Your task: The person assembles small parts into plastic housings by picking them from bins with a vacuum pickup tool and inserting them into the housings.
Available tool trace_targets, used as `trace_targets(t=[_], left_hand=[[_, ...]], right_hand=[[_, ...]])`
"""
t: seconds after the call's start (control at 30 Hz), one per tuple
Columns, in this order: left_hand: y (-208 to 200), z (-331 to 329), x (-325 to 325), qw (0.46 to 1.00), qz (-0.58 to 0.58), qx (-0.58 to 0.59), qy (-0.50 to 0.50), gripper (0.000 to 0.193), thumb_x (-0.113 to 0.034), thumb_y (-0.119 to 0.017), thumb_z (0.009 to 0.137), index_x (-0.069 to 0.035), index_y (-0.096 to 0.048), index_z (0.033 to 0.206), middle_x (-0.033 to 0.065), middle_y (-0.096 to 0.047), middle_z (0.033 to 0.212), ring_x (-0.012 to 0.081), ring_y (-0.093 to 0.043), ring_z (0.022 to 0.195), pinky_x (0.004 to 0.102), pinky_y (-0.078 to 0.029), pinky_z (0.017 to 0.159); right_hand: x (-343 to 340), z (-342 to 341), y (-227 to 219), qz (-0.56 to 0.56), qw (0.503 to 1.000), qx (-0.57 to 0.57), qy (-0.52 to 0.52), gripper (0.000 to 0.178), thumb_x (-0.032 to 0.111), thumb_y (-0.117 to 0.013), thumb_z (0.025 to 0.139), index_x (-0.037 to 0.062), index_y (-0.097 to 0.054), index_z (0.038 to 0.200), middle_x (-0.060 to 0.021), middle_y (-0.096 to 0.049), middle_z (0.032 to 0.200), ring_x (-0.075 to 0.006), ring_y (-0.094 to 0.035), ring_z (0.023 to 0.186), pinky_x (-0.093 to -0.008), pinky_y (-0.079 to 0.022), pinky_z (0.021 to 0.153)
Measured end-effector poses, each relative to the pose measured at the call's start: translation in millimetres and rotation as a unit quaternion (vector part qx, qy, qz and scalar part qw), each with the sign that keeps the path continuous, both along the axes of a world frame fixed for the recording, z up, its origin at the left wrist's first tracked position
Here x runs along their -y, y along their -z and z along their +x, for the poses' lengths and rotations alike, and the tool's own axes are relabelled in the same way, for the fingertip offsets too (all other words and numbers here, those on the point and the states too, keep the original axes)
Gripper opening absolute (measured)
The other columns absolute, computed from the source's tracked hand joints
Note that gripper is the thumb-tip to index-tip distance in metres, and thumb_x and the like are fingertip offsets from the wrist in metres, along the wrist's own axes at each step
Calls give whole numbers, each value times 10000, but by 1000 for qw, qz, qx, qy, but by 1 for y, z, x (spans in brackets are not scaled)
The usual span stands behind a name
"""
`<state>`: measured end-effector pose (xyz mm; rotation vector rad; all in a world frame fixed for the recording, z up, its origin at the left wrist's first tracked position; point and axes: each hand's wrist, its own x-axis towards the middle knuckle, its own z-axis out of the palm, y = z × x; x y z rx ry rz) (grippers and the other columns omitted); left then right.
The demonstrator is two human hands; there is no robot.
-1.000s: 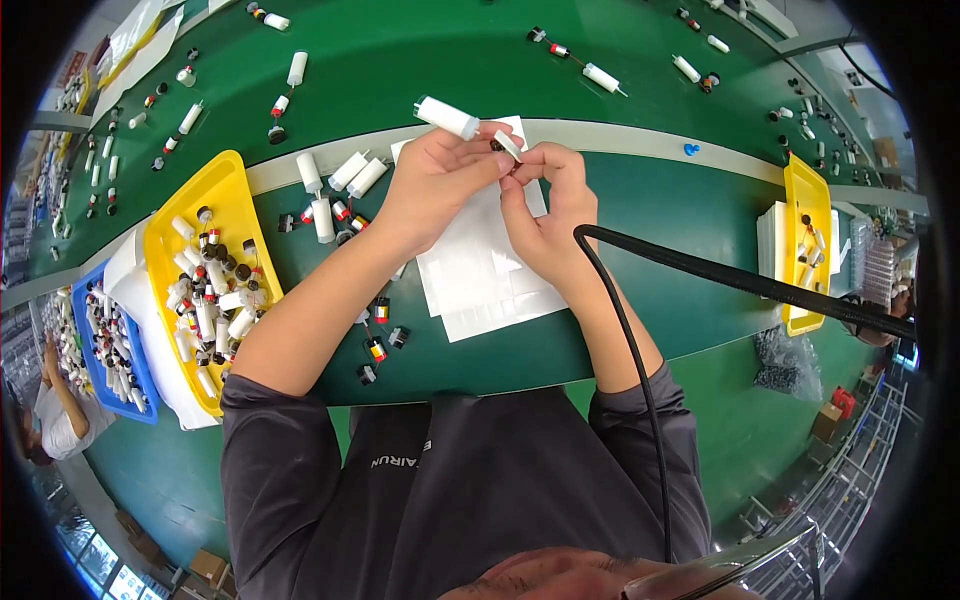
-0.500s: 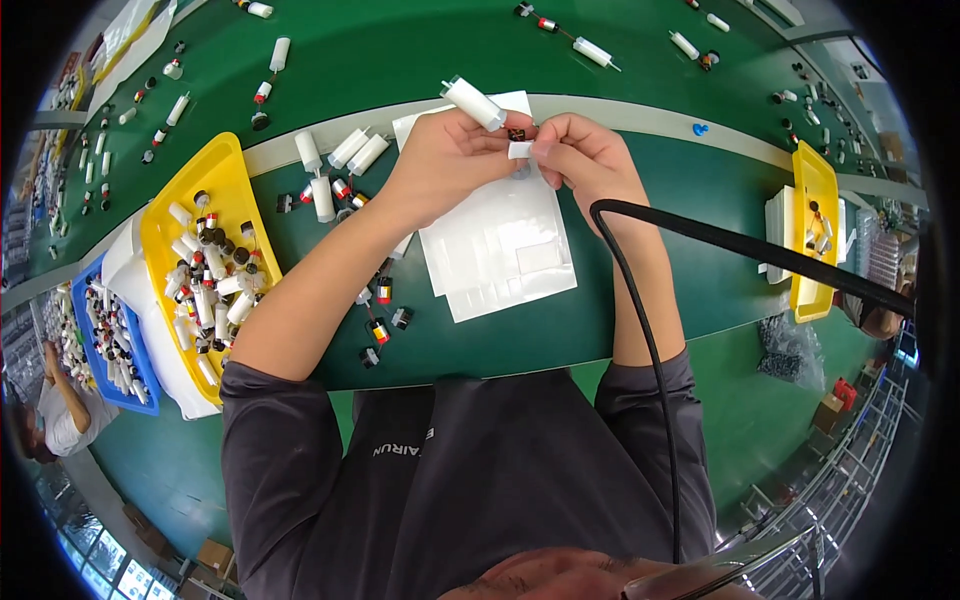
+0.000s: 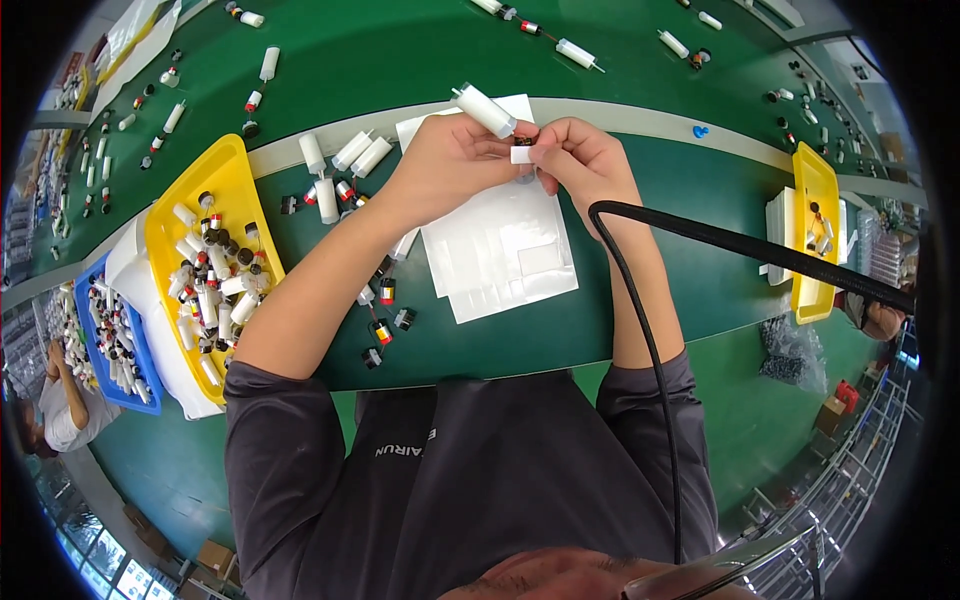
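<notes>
Head view, looking down: nearest the body, a black cable (image 3: 640, 330) runs up from the lower edge and bends right across the right forearm, on the near side of the white sheets (image 3: 500, 250). Those sheets lie flat on the green table (image 3: 620, 340), and everything else is placed from them. Just left of the sheets, small black and red caps (image 3: 385, 320) lie scattered by the left forearm. Farther left sits a yellow tray (image 3: 160, 235) heaped with white cylinders and dark caps, and beyond it, at the table's left edge, a blue tray (image 3: 85, 345) with more of the same.

Over the far edge of the sheets the two hands meet. The left hand (image 3: 450, 155) has its fingers curled closed around a white cylinder (image 3: 487, 110), which sticks up and away, tilted toward the far left. The right hand (image 3: 585, 160) pinches a small white piece (image 3: 521, 155) between thumb and forefinger, touching the left hand's fingertips; a small dark part shows just above it, too small to make out.

Left of the sheets' far corner, loose white cylinders (image 3: 345, 160) lie in a cluster. Well to the right of the sheets stands a second yellow tray (image 3: 815, 175). Farthest off, beyond the pale strip, more cylinders (image 3: 580, 52) are strewn across the table.
</notes>
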<state>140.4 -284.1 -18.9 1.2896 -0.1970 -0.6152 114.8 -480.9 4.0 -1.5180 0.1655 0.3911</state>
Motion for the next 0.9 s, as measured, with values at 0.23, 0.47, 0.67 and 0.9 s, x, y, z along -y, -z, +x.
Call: trace_targets(t=[0.23, 0.47, 0.67, 0.9], left_hand=[[-2, -2, 0, 998, -52, 13, 15, 403, 45, -712, 887, 37, -632, 1282, 121, -689, 1237, 187, -657, 1151, 341, -552, 1003], [5, 2, 1, 986, -137, -95, -19, 327, -34, -679, 950, 27, -657, 1270, 117, -695, 1216, 173, -661, 1114, 333, -552, 972], [-10, 5, -1, 989, -119, -91, -10, 339, -2, -744, 892, 65, -675, 1217, 140, -713, 1167, 211, -686, 1061, 341, -554, 963], [-6, 81, -72, 920, 239, 214, -226, 257, -41, -774, 853, -15, -750, 1107, 91, -764, 1018, 167, -727, 937, 306, -578, 872]], right_hand=[[-1, 0, -1, 14, 999, 13, 30, 33, 36, -653, 933, 15, -634, 916, 2, -630, 796, -60, -510, 642, -212, -406, 598], [3, -1, 10, 159, 985, 5, 71, 129, 60, -719, 920, 70, -591, 908, 0, -669, 855, -54, -534, 688, -210, -395, 599], [15, 7, 5, 227, 973, -47, 12, 206, 88, -736, 916, 121, -543, 853, 45, -617, 786, -27, -471, 648, -215, -332, 566], [25, -71, -23, -326, 846, 300, -296, 255, 37, -684, 850, 21, -660, 1104, -104, -651, 991, -297, -653, 837, -370, -539, 701]])
